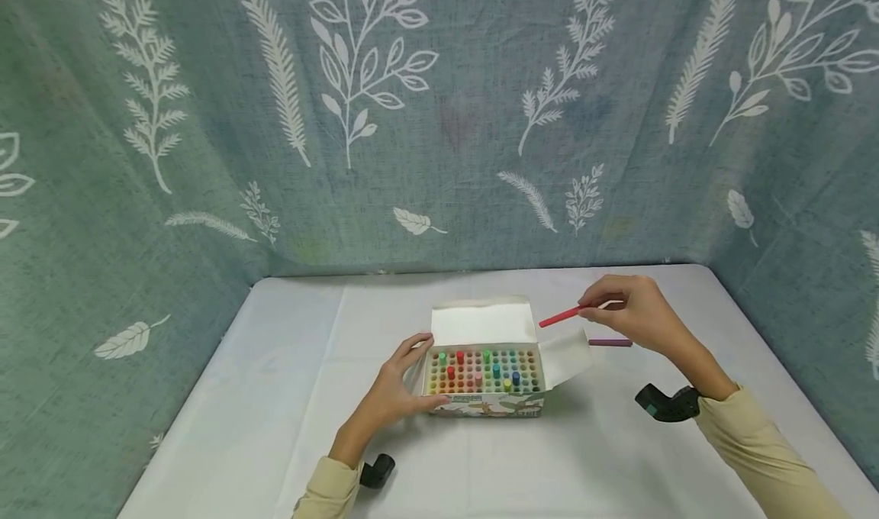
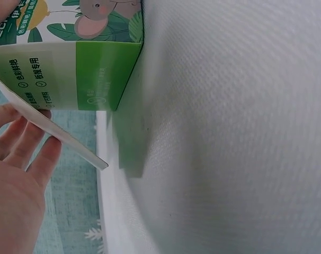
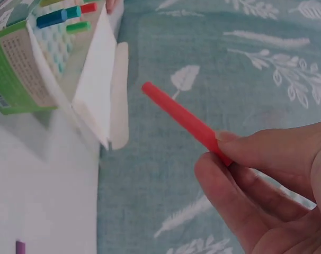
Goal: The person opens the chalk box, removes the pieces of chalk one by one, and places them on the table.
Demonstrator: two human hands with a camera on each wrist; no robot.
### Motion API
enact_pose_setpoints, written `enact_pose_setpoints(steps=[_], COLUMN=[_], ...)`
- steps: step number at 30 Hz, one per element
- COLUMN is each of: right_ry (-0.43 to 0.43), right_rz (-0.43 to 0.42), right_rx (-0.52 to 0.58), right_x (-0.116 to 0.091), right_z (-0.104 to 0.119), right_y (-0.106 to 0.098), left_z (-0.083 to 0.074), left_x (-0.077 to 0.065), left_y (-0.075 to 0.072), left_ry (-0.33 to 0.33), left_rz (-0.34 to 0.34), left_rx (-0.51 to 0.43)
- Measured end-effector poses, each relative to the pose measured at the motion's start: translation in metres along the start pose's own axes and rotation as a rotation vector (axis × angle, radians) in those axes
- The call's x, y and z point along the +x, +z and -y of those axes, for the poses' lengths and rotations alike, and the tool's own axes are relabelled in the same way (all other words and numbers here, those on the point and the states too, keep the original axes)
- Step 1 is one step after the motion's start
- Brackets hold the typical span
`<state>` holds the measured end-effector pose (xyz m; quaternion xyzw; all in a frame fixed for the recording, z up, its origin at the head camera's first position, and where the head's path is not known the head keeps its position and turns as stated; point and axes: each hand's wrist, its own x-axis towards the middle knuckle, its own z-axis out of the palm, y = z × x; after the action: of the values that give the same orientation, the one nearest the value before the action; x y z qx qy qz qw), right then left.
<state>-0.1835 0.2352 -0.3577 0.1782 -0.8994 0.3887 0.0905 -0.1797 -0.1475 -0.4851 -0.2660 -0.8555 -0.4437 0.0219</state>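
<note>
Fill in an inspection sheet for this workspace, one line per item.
Surface: white table, with a crease on its left part.
Job's things: box, lid open, with colored sticks standing in some holes; red stick held above the table.
Clutter: purple stick lying loose, right of the box.
Left hand: touches the box's left side.
Right hand: pinches the red stick near one end.
Cables: nothing seen.
Surroundings: gray-green curtain with white leaf prints.

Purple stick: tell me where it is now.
In the head view, the purple stick lies on the white table, right of the side flap of the box, pictured just below the right hand.
</note>
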Motion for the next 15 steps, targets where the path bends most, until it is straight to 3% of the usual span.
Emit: enact_pose_setpoints(steps=[7, 15], right_ry=[0.059, 0.12], right_rz=[-0.022, -0.027], right_rx=[0.04, 0.16], right_x=[-0.009, -0.022], right_z=[-0.015, -0.029], right_y=[-0.009, -0.016], left_z=[0.001, 0.003], left_x=[0.001, 0.001], left_y=[0.001, 0.002], left_ry=[0.011, 0.015], left_rz=[-0.011, -0.007], left_rx=[0.025, 0.017])
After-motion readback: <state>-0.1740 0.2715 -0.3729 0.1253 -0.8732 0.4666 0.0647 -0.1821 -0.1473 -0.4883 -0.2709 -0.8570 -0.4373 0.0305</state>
